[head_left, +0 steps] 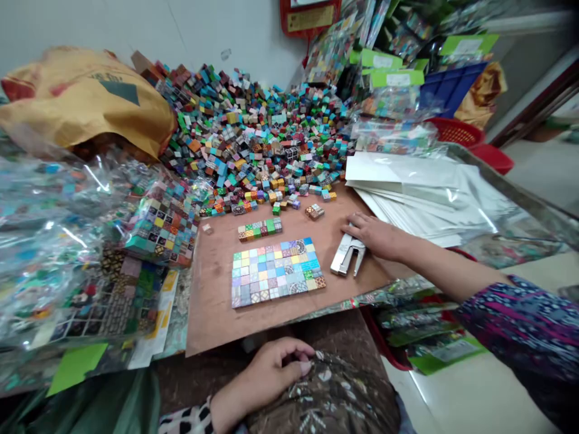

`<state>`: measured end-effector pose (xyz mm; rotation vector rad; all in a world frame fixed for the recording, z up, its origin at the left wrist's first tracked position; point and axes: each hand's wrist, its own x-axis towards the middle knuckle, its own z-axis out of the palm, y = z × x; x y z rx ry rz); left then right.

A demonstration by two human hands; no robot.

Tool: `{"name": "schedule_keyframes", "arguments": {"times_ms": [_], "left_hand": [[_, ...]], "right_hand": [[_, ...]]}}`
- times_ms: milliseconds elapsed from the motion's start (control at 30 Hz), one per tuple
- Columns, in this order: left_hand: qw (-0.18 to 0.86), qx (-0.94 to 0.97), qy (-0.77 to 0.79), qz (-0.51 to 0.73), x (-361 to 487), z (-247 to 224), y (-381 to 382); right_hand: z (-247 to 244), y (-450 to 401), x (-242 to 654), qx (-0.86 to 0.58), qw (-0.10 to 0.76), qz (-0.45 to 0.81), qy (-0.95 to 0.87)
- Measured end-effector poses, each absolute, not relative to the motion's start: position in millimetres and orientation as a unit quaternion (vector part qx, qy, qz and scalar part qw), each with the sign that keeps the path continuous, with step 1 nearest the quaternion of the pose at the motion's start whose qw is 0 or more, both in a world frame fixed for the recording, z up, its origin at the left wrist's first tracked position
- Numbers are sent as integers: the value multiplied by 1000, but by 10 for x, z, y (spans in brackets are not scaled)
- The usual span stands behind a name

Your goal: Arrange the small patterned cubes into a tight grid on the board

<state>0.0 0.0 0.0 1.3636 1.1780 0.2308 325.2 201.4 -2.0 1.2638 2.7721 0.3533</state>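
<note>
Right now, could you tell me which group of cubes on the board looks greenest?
The narrow cube strip above the wide grid, which is mostly pale blue.

The hand stapler (346, 254) is of bright metal, smooth and a little shiny. The board (212, 301) under it looks like wood, matt and slightly rough. The small cubes (275, 271) have a smooth painted surface. The flat silver bags (429, 193) are glossy, and the clear plastic bags (45, 241) shine strongly.
</note>
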Motion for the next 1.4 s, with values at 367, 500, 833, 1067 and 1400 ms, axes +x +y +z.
{"name": "schedule_keyframes", "arguments": {"times_ms": [367,500,833,1067,1400], "left_hand": [[614,614,491,63,3,-20,133],[606,632,479,52,50,10,184],[608,626,485,51,41,40,188],[584,662,468,42,105,224,263],[620,602,495,90,-114,621,263]], "right_hand": [[69,1905,3184,462,47,80,882],[92,1930,3209,448,49,83,889],[343,1459,3226,443,-38,16,896],[193,1063,2845,495,-195,10,846],[8,1307,2787,491,-128,-42,861]]}}
